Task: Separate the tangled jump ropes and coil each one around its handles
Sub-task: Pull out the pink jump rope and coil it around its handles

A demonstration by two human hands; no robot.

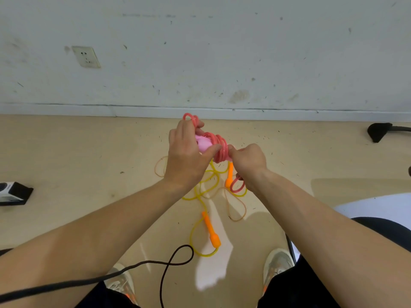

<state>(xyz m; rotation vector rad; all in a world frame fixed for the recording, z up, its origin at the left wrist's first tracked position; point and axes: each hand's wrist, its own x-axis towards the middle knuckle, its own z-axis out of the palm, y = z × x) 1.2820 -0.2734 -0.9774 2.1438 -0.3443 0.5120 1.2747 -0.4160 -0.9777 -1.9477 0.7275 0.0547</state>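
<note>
Head view, looking down over both forearms. The left hand [186, 152] grips the pink handle [202, 145] of the pink jump rope [219, 148], with its fingers curled over the top and its thumb pressed against the coil. Several turns of the pink rope are wound closely together at this handle. One loose loop rises above the left fingers, and another hangs below the right wrist. The right hand [249, 161] has its fingers curled and pinches the right-hand side of the coil; whether it also holds a second handle cannot be told. The whole bundle is held in the air above the floor [77, 156], in front of the wall [222, 52].

The yellow jump rope [200, 190] lies loose on the floor beneath the hands, in overlapping curves. Its near orange handle [211, 230] lies between the person's shoes [279, 263]. Its far orange handle [229, 175] lies just below the pink coil and is partly hidden by the right hand. A paler tan strand [239, 207] loops beside the yellow rope.

A black cable [173, 261] crosses the lower left. A wall socket [86, 57] sits at the upper left.
</note>
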